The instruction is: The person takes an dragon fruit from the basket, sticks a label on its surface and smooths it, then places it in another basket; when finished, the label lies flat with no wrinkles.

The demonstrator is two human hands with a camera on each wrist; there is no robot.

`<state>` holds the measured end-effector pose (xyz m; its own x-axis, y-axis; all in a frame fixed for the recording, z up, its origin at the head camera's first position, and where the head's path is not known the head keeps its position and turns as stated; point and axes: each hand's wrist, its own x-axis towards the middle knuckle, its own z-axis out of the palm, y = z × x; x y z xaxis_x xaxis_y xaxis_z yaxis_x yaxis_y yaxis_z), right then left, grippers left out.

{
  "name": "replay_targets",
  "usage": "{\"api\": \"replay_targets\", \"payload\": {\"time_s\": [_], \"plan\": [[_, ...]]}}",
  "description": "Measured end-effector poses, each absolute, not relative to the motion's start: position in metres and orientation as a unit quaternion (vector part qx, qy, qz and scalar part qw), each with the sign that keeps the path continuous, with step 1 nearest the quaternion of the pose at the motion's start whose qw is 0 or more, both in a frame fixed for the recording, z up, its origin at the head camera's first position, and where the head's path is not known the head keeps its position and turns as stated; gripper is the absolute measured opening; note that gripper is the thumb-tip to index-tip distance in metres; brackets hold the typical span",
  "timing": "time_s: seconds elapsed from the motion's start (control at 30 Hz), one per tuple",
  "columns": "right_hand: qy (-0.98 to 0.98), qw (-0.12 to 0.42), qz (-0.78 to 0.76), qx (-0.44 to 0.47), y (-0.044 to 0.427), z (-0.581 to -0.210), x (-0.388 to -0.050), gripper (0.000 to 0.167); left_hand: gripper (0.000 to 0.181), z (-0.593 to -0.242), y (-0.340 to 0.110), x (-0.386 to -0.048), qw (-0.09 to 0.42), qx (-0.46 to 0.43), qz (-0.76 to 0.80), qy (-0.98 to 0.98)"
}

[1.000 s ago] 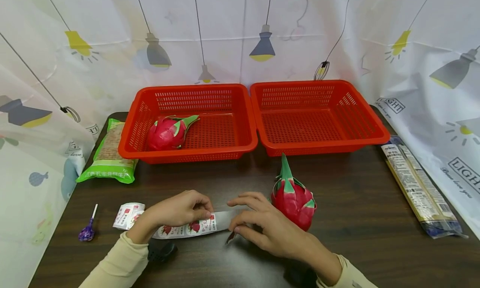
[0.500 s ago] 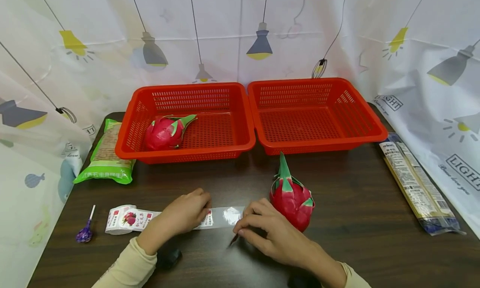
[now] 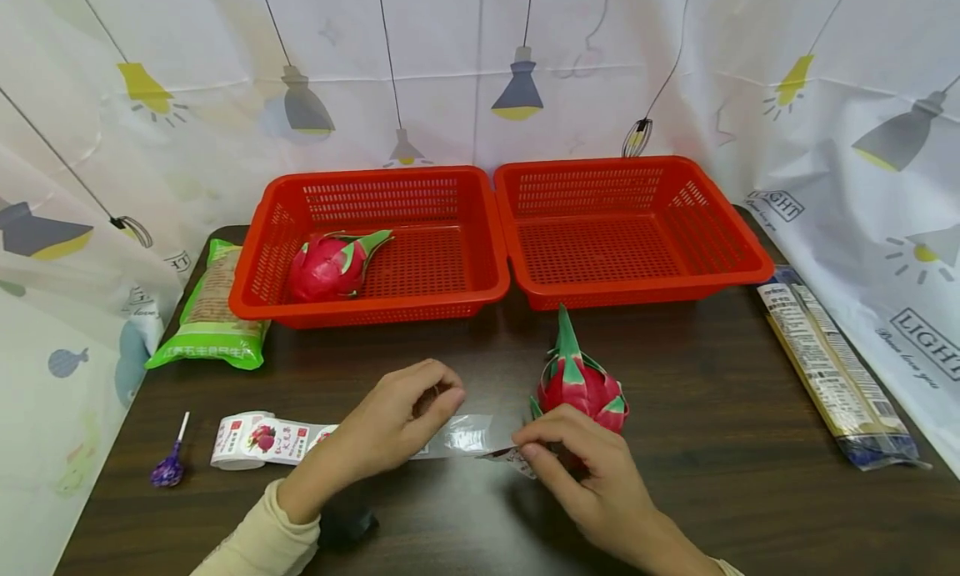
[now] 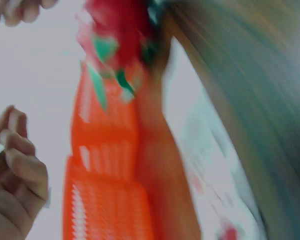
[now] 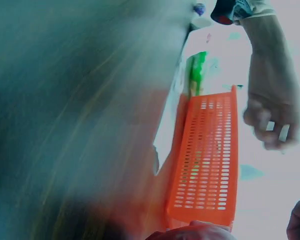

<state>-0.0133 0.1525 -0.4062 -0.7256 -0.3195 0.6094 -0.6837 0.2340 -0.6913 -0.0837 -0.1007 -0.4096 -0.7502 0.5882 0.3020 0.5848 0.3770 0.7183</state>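
The right hand (image 3: 596, 480) pinches a sticker (image 3: 519, 460) at the right end of the label strip (image 3: 468, 434). The left hand (image 3: 396, 418), fingers loosely curled, is over the strip, which runs from a roll (image 3: 242, 441) on the left of the tabletop (image 3: 712, 409). Just beyond the right hand rests a dragon fruit (image 3: 581, 393); a second dragon fruit (image 3: 324, 269) is in the far left basket (image 3: 375, 309).

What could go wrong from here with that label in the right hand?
The label is pinched near one end by the right hand, so its loose part might curl onto itself. It also hangs close to the strip and could catch there. The dragon fruit beside that hand has jutting green leaves, which may keep a label from lying flat.
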Motion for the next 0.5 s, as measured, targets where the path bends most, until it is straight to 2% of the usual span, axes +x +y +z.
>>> {"api": "replay_targets", "payload": {"time_s": [0.13,0.27,0.37,0.5], "plan": [[-0.743,0.212,0.561,0.298,0.156,-0.408,-0.009,0.031,0.015,-0.393,-0.082,-0.071,0.011,0.418,0.487,0.767],[-0.734,0.218,0.582,0.274,0.159,-0.41,-0.006,0.03,0.014,-0.389,-0.066,-0.063,-0.019,0.45,0.459,0.766],[-0.744,0.206,0.582,0.255,0.16,-0.41,-0.003,0.035,0.005,-0.39,-0.059,-0.063,-0.031,0.446,0.466,0.763],[-0.782,0.168,0.561,0.215,0.165,-0.41,0.005,0.034,0.004,-0.392,-0.054,-0.064,-0.004,0.424,0.504,0.752]]}}
